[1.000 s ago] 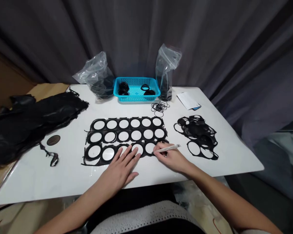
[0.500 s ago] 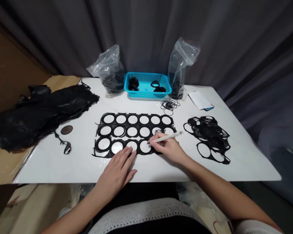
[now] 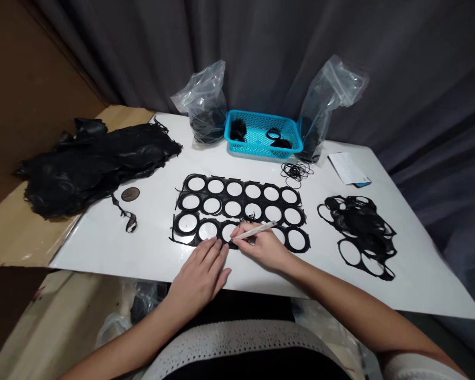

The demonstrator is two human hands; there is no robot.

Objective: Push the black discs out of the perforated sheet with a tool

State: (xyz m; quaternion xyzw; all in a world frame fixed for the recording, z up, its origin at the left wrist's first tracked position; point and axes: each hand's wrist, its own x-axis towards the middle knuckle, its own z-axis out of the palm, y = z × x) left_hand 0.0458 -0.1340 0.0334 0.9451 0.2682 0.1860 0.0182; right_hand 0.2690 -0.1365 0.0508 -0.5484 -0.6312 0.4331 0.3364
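While the left hand [image 3: 200,274], fingers narrowly spaced, rests at a holed black strip [image 3: 220,231] on the desk [image 3: 119,248], the right hand [image 3: 267,247] pinches a slim white tool [image 3: 258,230] between its fingers.

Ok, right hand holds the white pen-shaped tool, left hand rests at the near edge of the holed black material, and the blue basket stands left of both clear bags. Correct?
Basket position is wrong: in the head view, the blue basket stands between the two clear bags. Right hand, white pen-shaped tool, left hand and holed black material are as stated.
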